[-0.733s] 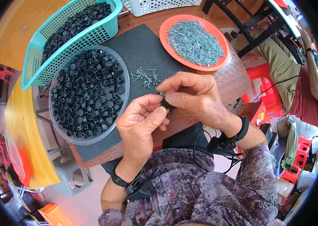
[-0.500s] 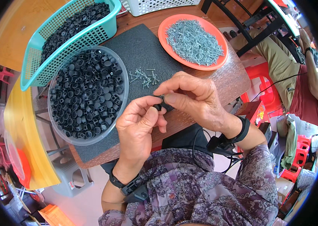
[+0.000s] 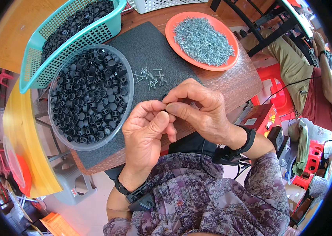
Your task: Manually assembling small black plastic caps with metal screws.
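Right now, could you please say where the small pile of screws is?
In the head view's upper middle, the pile of screws lies on the dark mat, right of the round tub and below and left of the orange plate.

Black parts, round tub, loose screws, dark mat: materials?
Black parts: likely moulded plastic, satin; uniform colour, soft highlights.
Round tub: apparently plastic, translucent; contents show through its wall.
Loose screws: metal, bright silvery sheen; steel or plating unconfirmed.
Dark mat: matte, finely speckled; foam or rubber, can't tell.

Label (image 3: 74, 192) on grey stool (image 3: 66, 179); white label (image 3: 250, 121) on red box (image 3: 262, 114); both unreadable
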`<state>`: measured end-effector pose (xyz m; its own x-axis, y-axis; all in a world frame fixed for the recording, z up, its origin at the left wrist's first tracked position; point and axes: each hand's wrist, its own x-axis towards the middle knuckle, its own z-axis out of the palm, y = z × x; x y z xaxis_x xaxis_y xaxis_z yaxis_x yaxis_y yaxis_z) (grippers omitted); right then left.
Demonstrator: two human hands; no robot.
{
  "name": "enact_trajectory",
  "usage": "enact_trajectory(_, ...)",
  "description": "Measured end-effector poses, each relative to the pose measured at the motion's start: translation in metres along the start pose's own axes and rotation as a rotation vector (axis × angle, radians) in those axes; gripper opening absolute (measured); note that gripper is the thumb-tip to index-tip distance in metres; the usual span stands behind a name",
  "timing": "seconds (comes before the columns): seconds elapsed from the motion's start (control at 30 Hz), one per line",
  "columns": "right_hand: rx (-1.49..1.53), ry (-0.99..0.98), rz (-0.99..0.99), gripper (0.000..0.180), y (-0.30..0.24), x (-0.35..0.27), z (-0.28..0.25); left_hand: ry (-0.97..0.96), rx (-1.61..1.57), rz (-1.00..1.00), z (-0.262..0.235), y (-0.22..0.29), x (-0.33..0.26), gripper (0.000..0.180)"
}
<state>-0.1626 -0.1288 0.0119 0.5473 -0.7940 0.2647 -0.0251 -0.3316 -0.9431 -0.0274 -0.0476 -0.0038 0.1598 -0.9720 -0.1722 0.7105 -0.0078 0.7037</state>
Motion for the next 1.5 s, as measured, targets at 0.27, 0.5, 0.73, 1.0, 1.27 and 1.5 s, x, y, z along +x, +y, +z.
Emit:
enact_trajectory(0.27, 0.086, 0.036, -0.006, 0.012, -0.010, 0.002, -0.003, -0.062, -0.149, -0.103, -0.005, 0.001, -0.004, 0.029)
enact_trajectory(0.5, 0.159, 0.044, -0.117, 0.014, -0.013, -0.007, 0.003, -0.102, -0.258, -0.087, -0.012, -0.001, -0.006, 0.028)
enact_trajectory(0.73, -0.075, 0.047, -0.364, 0.022, -0.012, -0.002, 0.006, -0.058, -0.266, -0.098, -0.007, 0.001, -0.009, 0.026)
enact_trajectory(1.0, -0.242, 0.011, -0.467, 0.021, -0.011, -0.002, 0.003, 0.014, -0.228, -0.097, -0.005, 0.002, -0.010, 0.024)
enact_trajectory(1.27, -0.347, 0.002, -0.530, 0.022, -0.008, -0.002, 0.004, 0.008, -0.138, -0.044, -0.001, 0.000, -0.010, 0.023)
enact_trajectory(1.5, -0.395, -0.003, -0.581, 0.026, -0.002, -0.004, 0.005, 0.112, 0.110, 0.011, -0.001, 0.006, -0.016, 0.019)
